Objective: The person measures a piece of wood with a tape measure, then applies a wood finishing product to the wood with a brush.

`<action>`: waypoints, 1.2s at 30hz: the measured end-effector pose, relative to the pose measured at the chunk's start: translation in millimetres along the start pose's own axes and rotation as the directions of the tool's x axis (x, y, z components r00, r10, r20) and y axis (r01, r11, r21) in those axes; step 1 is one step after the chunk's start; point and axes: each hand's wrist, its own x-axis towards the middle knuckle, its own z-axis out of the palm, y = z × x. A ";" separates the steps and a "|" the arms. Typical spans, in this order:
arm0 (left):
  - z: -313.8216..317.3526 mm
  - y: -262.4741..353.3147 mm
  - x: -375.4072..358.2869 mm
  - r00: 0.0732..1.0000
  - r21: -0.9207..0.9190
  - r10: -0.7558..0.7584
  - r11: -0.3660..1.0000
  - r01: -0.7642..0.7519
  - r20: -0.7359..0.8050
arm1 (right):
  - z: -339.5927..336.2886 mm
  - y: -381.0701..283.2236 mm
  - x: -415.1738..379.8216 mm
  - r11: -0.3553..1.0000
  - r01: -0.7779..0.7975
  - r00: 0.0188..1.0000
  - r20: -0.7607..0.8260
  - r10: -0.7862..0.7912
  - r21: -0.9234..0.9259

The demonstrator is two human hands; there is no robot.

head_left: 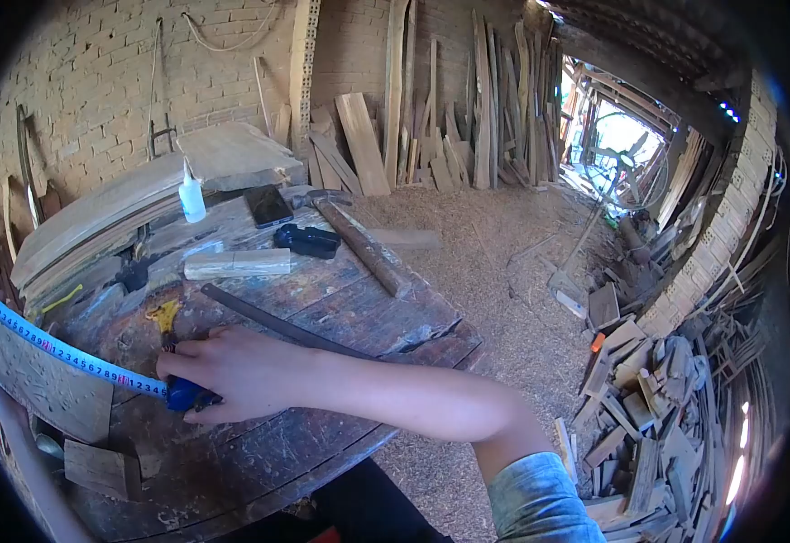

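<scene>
My right hand is closed around the blue case of a tape measure, low over the worn wooden table. From the case the tape blade runs out to the upper left, past the frame's left edge. At the lower left my left forearm shows, but the left hand itself is out of view. A yellow-handled tool lies just above my right hand. Beside the hand, a thin dark metal strip passes behind my right forearm. Below the blade stands a small wood block.
A white bottle, dark phone, black object, pale wood piece and hammer lie on the table's far part. Boards lean on the brick wall. Scrap wood is heaped at right.
</scene>
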 end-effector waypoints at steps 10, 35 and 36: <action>13.1 0.7 -9.4 0.999 -0.051 -0.033 0.998 0.035 0.037 | 4.1 -0.3 0.5 0.998 0.017 1.000 -0.018 -0.018 -0.054; 35.6 4.4 -38.3 0.988 -0.121 -0.064 0.989 0.081 0.139 | 12.7 -1.6 -0.6 0.997 0.062 0.997 -0.045 -0.064 -0.039; 37.4 3.8 -39.1 0.989 -0.121 -0.064 0.989 0.081 0.135 | 12.8 -1.7 -0.9 0.997 0.060 0.997 -0.043 -0.062 -0.042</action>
